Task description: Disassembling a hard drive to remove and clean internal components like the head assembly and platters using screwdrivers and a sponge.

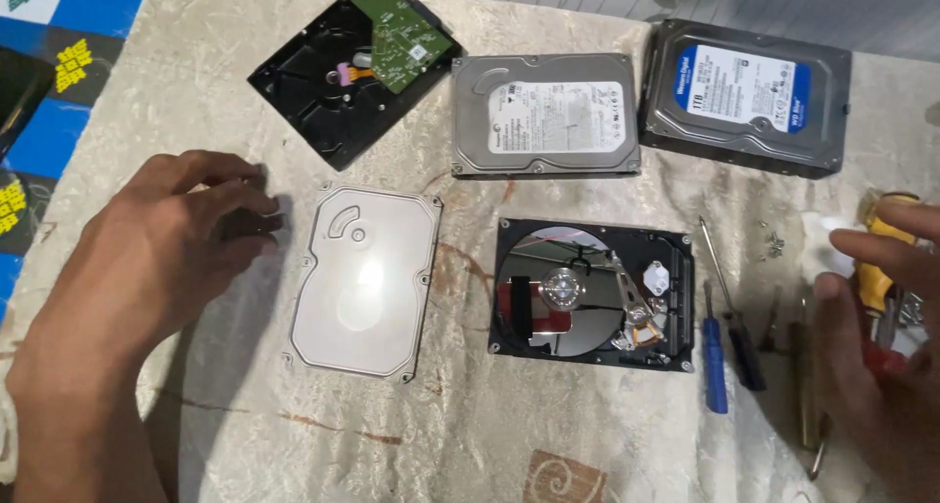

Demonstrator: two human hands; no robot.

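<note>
Your left hand (162,243) rests on the worktop (470,434), grip clenched on a small dark part (257,219) just beside the metal cover (367,283). Your right hand (876,327) grasps a yellow-handled tool (881,268).

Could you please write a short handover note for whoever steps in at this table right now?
Left hand: resting on the cloth, fingers curled over a small dark part that I cannot make out, just left of the removed silver cover.
Right hand: over the tools at the right edge, by a yellow-handled tool; grip unclear.
Opened drive: centre, lid off, shiny platter and arm exposed.
Done: cover lies beside it; loose screws lie to the right; a black drive at the back has its green circuit board turned up.
Left: two closed drives, silver and blue-labelled.
Blue screwdriver lies right of the opened drive.
</note>
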